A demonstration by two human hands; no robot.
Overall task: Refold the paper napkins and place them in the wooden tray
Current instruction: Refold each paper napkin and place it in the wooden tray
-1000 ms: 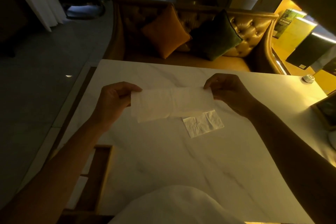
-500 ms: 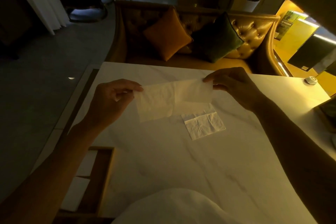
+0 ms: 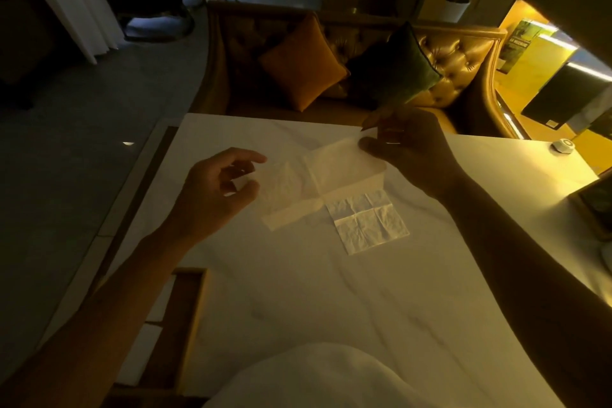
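Observation:
A long white paper napkin (image 3: 314, 185) hangs over the white marble table (image 3: 298, 291), folded into a strip. My right hand (image 3: 404, 149) pinches its far right corner and lifts that end. My left hand (image 3: 215, 189) is at the strip's left end with fingers spread, and no grip on the paper shows. A second napkin (image 3: 367, 225), creased into squares, lies flat on the table just below the strip's right half. A wooden tray (image 3: 188, 325) with white napkins inside sits at the table's near left edge, below my left forearm.
A tufted leather sofa (image 3: 463, 60) with an orange cushion (image 3: 301, 66) and a dark green cushion (image 3: 397, 69) stands past the table's far edge. A small round white object (image 3: 563, 145) sits at the table's far right. A dark framed item (image 3: 596, 205) lies at the right edge.
My left hand has let go of the strip's left end and opened. My right hand has risen and moved away from me with its corner, so the strip now slants.

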